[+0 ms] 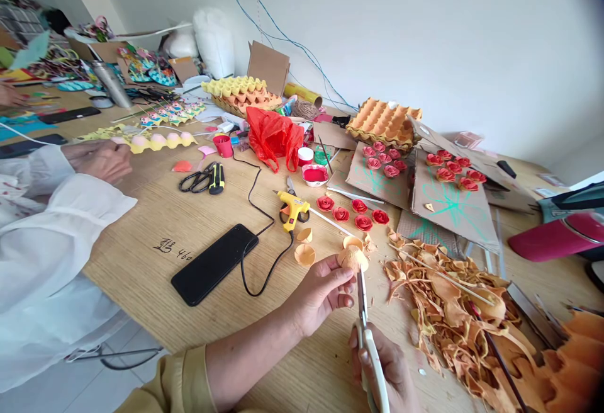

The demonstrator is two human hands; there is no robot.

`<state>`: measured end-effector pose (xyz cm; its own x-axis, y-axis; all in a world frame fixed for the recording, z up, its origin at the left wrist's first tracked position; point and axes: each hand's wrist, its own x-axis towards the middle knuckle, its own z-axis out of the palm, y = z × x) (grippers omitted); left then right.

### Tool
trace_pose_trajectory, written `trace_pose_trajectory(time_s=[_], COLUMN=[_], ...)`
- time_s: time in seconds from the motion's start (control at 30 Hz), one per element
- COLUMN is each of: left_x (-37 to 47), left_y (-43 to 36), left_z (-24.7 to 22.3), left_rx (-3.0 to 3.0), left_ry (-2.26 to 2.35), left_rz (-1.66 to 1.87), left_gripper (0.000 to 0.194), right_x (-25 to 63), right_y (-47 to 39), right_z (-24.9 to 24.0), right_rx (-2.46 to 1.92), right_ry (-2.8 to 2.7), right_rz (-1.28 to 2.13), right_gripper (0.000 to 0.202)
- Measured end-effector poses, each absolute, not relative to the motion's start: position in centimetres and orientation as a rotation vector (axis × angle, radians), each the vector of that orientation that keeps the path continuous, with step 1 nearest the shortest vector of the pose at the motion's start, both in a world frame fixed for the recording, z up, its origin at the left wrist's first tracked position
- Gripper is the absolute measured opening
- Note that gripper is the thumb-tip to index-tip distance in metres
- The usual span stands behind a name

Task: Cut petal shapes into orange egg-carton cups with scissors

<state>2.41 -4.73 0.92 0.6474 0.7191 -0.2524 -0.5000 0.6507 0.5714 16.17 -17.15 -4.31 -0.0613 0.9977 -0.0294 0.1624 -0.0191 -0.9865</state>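
My left hand pinches an orange egg-carton cup above the table, fingers closed on its side. In my right hand is a pair of scissors with white handles, its blades pointing up at the cup's edge. Just behind lie loose cut cups. A yellow hot glue gun rests beyond them with its black cord. Several red paper roses sit on the table to its right. To the right of my hands is a heap of orange carton scraps.
A black phone lies left of my forearm. Black scissors, a red plastic bag and a dish of red paint are farther back. Cardboard sheets carry more roses. At left, another person's hands work at a yellow carton strip.
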Motion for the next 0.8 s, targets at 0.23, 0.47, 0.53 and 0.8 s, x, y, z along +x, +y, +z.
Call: trace_pose_trajectory(time_s=[0.23, 0.47, 0.53, 0.8], left_x=[2.9, 3.0, 3.0, 3.2], left_y=[-5.3, -5.4, -5.4, -5.8], left_z=[1.4, 2.1, 2.2, 2.4], left_rx=[0.614, 0.712, 0.710, 0.691], left_ry=[0.651, 0.744, 0.750, 0.715], left_rz=[0.880, 0.952, 0.937, 0.886], left_gripper=[0.035, 0.036, 0.035, 0.032], right_x=[16.1, 16.5, 16.6, 16.4], right_y=[-17.0, -17.1, -17.2, -17.1], right_z=[-3.9, -4.4, -4.6, -3.9], right_rx=[-1.359, -1.377, -1.361, -1.322], right_ry=[-1.413, -1.440, -1.435, -1.418], right_rz=[1.152, 1.127, 1.152, 1.144], right_gripper=[0.038, 0.042, 0.042, 0.043])
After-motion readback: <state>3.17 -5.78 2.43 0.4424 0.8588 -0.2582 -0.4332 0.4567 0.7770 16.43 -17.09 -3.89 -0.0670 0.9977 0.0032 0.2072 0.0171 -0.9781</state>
